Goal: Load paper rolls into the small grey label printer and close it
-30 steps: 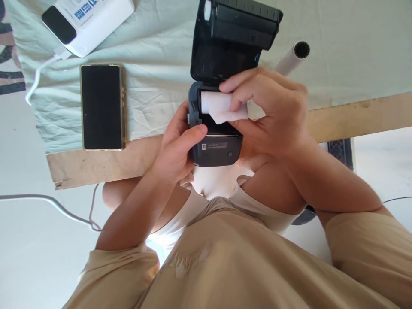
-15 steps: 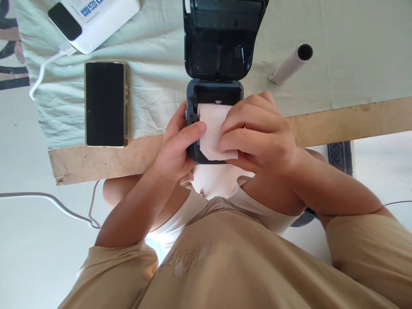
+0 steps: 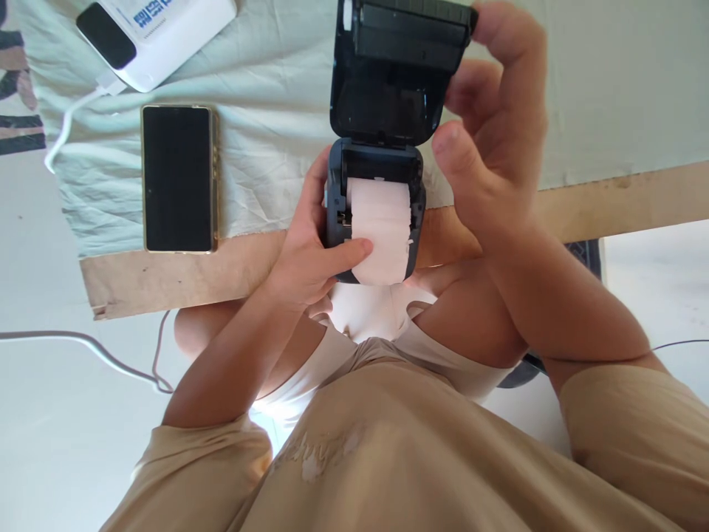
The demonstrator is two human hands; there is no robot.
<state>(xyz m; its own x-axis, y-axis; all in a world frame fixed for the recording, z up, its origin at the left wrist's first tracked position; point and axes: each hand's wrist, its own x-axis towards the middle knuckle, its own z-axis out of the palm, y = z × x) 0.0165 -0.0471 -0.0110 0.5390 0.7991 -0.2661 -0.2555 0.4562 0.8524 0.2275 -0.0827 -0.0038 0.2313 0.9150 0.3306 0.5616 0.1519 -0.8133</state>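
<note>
A small black receipt printer (image 3: 416, 255) is held over the table's front edge, tilted up toward me. My left hand (image 3: 310, 255) grips its left side, thumb pressed on the white paper roll (image 3: 382, 222) inside. The paper's free end hangs over the printer's near edge, and its right side looks slightly torn. Beyond the body, the hinged printer lid (image 3: 396, 81) stands raised. My right hand (image 3: 495, 125) is at the lid's right side, fingers apart and curved, index fingertip at its far corner. Its thumb is clear of the lid.
On the left of the cloth-covered table (image 3: 620, 89) lies a smartphone (image 3: 177, 177) in a clear case. Behind it is a white power bank (image 3: 166, 44) with a white cable (image 3: 69, 122). A bare wooden strip (image 3: 177, 273) forms the front edge.
My right hand has let go of the paper and moved up to the lid. The printer has shifted slightly right. The white tube on the right is now hidden behind my right hand.
</note>
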